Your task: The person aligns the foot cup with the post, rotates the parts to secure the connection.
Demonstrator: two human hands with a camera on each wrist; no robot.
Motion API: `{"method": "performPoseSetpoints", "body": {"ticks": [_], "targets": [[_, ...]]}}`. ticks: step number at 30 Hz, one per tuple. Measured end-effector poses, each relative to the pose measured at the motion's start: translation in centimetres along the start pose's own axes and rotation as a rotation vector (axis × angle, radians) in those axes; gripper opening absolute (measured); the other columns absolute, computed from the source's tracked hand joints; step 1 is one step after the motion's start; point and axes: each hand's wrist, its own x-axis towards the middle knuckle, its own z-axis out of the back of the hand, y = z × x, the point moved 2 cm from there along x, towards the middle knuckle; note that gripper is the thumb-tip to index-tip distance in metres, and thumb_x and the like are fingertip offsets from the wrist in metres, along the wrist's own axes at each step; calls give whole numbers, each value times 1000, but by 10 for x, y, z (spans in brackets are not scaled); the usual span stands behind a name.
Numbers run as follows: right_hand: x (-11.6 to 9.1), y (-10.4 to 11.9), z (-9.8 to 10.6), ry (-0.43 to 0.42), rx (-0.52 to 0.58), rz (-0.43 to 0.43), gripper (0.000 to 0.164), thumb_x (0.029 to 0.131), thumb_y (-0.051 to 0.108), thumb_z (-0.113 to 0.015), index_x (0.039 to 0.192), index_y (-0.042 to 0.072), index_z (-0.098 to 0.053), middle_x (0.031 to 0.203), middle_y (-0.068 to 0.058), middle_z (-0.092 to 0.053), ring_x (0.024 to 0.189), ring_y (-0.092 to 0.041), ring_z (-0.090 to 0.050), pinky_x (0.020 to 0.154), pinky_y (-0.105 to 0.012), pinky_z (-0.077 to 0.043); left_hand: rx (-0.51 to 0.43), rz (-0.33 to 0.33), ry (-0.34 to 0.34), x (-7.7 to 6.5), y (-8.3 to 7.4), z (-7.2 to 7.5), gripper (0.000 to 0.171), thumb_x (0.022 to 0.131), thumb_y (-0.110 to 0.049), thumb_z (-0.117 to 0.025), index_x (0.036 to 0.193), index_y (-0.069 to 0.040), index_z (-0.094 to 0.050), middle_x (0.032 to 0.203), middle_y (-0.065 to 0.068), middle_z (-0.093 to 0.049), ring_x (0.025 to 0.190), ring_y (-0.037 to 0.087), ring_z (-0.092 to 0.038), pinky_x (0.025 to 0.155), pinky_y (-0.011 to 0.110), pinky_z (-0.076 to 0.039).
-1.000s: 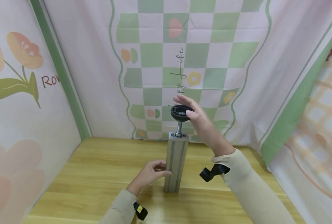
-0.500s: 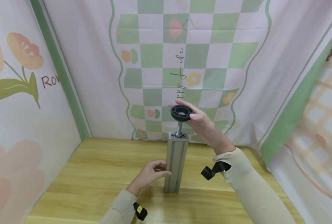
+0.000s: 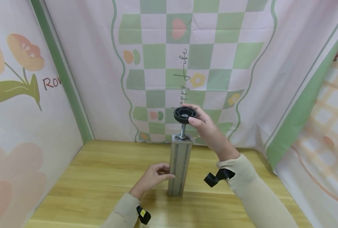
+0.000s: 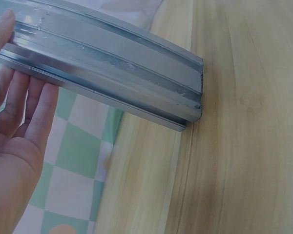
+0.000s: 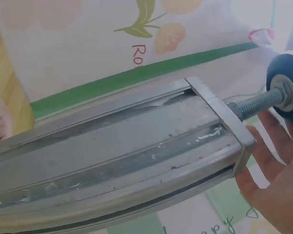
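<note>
An aluminium profile (image 3: pixel 179 167) stands upright on the wooden table, with a metal end plate (image 5: pixel 219 114) on its top. Out of that plate rises a threaded rod (image 5: pixel 259 103), bearing a round black levelling foot (image 3: pixel 181 119). My left hand (image 3: pixel 150 179) holds the profile low on its left side, thumb in front. The left wrist view shows that hand's fingers (image 4: pixel 19 107) against one side of the profile. Up at the foot, my right hand (image 3: pixel 211 133) grips the rim from the right, thumb at the front edge and fingers partly hidden behind.
The wooden table (image 3: pixel 100 177) extends on both sides of the profile. Behind it hangs a green-and-white checked cloth (image 3: pixel 154 57). Printed cloths also hang at the left (image 3: pixel 15 126) and right (image 3: pixel 328 120). Black camera mounts (image 3: pixel 218 178) sit on both wrists.
My right hand's thumb and fingers have shifted around the levelling foot's rim, dropping a little and settling on it again. My left hand and the profile have stayed in place.
</note>
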Motion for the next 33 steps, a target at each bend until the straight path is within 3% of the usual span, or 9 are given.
{"method": "performPoseSetpoints", "body": {"ticks": [6, 11, 15, 21, 24, 28, 33], "targets": [[-4, 1, -6, -100, -108, -52, 54, 99, 28, -52, 147, 11, -32, 143, -14, -46, 128, -25, -47, 109, -41, -36, 0, 13, 1, -1, 0, -1, 34, 87, -34, -80, 113, -14, -70, 106, 0, -68, 100, 19, -64, 89, 31, -54], [-4, 3, -11, -198, -161, -52, 55, 95, 30, -62, 137, 11, -32, 133, -14, -49, 118, -26, -53, 92, -30, -48, 3, 16, 3, -1, 0, -1, 33, 88, -34, -80, 113, -15, -70, 106, -1, -68, 100, 19, -64, 89, 32, -54], [-3, 8, -15, -252, -248, -58, 59, 93, 34, -70, 130, 10, -30, 127, -12, -53, 115, -25, -55, 81, -27, -51, 2, 22, 1, -1, 0, 0, 34, 88, -34, -80, 113, -14, -70, 106, -1, -68, 100, 19, -64, 90, 33, -54], [-2, 14, -19, -292, -349, -67, 64, 91, 36, -75, 128, 9, -30, 121, -11, -54, 114, -24, -56, 85, -32, -50, 8, 20, 4, 0, -1, 0, 34, 87, -34, -80, 114, -14, -70, 106, -1, -68, 100, 18, -64, 90, 32, -54], [-3, 15, -19, -293, -360, -51, 65, 91, 36, -75, 130, 9, -30, 124, -10, -52, 114, -25, -55, 85, -34, -50, 11, 19, 4, 0, -3, 0, 35, 87, -34, -80, 114, -14, -70, 106, -1, -68, 100, 18, -64, 90, 32, -54], [-3, 14, -17, -239, -310, 11, 65, 95, 34, -63, 142, 7, -28, 138, -12, -46, 122, -29, -52, 97, -40, -47, 9, 24, 6, 0, -3, -1, 36, 87, -35, -80, 115, -14, -70, 107, -1, -68, 101, 18, -64, 90, 32, -54], [-2, 12, -13, -112, -269, 25, 67, 100, 36, -46, 157, 10, -23, 156, -8, -33, 140, -26, -35, 114, -54, -27, 4, 19, 6, 0, -2, -1, 36, 87, -35, -80, 114, -14, -70, 107, -1, -68, 101, 18, -64, 90, 31, -54]]}}
